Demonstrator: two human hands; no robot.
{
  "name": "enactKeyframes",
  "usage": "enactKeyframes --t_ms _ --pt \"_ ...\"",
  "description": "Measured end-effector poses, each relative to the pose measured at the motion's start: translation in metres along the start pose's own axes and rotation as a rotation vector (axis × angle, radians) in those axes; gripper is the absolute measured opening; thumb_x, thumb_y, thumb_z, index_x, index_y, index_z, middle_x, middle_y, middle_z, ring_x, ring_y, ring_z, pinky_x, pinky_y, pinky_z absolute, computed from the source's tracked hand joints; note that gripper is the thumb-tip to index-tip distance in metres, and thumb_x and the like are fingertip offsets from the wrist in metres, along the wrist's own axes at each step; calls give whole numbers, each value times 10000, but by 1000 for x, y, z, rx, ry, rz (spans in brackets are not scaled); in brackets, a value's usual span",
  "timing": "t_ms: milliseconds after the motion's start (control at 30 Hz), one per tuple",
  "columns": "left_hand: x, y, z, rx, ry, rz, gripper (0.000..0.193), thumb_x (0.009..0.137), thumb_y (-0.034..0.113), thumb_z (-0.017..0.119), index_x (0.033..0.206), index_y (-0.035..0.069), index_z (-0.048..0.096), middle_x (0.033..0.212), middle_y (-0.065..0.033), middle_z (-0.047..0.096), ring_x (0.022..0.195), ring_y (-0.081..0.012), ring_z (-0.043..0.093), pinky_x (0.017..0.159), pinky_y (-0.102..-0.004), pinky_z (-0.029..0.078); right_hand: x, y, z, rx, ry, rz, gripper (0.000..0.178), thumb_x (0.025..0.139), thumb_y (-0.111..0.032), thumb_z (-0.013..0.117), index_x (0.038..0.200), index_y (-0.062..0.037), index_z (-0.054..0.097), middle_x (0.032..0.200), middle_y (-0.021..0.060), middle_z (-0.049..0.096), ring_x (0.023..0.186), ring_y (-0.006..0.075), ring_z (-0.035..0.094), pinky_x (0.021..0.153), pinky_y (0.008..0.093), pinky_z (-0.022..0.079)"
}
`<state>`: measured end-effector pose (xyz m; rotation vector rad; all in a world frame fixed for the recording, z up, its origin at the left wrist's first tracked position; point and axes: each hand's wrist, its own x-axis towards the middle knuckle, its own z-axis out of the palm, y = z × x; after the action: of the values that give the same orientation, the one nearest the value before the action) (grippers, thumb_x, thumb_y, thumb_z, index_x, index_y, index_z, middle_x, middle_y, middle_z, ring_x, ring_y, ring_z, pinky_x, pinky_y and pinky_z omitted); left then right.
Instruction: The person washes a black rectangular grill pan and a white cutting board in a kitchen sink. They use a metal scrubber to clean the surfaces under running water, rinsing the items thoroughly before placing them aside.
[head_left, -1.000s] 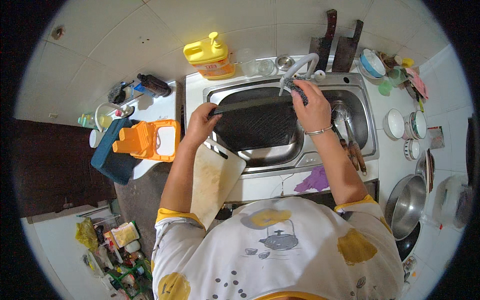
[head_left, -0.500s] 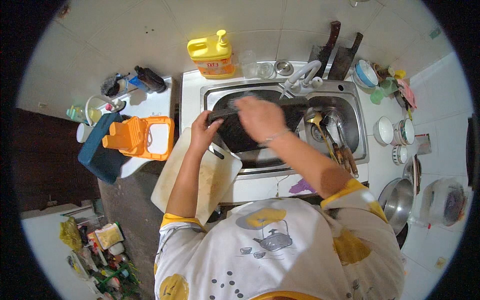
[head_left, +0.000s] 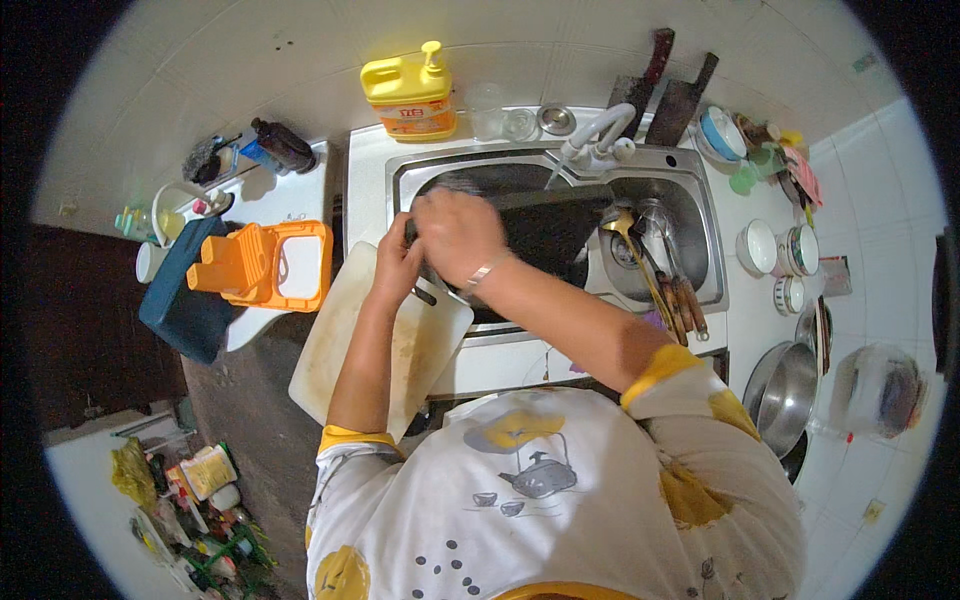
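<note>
Over the left basin of the steel sink (head_left: 712, 240) lies a black flat panel (head_left: 545, 235), tilted, with a raised far edge. My left hand (head_left: 397, 262) grips it at its left end. Close beside that, my right hand (head_left: 460, 235) presses on the same end with curled fingers. A greyish blur shows at its fingertips, and what it holds there I cannot make out. A thin stream of water runs from the white faucet (head_left: 600, 130) behind the panel. A white cutting board (head_left: 425, 345) leans under my left forearm at the counter's front edge.
Ladles and spatulas (head_left: 650, 270) rest in the right basin. Two cleavers (head_left: 680, 100) stand against the wall. A yellow soap jug (head_left: 410, 95) is at the back, bowls (head_left: 757, 247) and a steel basin (head_left: 780, 395) to the right, an orange rack (head_left: 265, 265) to the left.
My right hand has slid left along the panel, from its middle to its left end beside my left hand. The whole view has shifted slightly.
</note>
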<state>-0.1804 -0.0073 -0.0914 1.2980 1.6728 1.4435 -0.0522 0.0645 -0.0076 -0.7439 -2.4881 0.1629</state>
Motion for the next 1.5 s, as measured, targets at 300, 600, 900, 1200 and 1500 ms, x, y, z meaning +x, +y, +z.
enactKeyframes --t_ms 300,600,900,1200,1500 --pt "-5 14 -4 125 -26 -72 162 818 70 614 932 17 511 738 -58 568 680 -110 516 634 -257 441 -58 118 -75 -207 118 -13 144 814 -156 551 917 -100 634 819 60 621 663 232 625 554 354 512" --pt "-5 11 -1 111 -10 -79 166 815 73 607 939 16 513 754 -64 575 697 -135 518 653 -277 445 -22 35 -25 -38 -74 68 109 800 -134 504 804 -66 588 780 135 594 680 309 603 574 415 496" --pt "-7 7 1 29 18 -80 129 817 66 620 878 20 517 697 1 503 662 -103 448 636 -254 421 -35 55 -28 -44 42 -37 150 817 -120 506 937 -69 579 819 100 599 660 285 613 547 409 499" --pt "2 14 0 80 -28 -105 153 836 107 631 901 27 519 745 -2 531 697 -82 470 637 -241 414 -122 233 -63 168 -266 660 373 892 -240 524 1220 -61 519 1134 167 594 1022 304 581 883 375 453" --pt "55 16 -14 63 -137 -253 285 862 94 608 1108 -11 511 897 -16 572 814 -99 522 738 -245 439 -79 251 3 685 -291 608 526 869 -356 582 1260 -23 463 1206 163 556 1118 254 517 949 323 381"
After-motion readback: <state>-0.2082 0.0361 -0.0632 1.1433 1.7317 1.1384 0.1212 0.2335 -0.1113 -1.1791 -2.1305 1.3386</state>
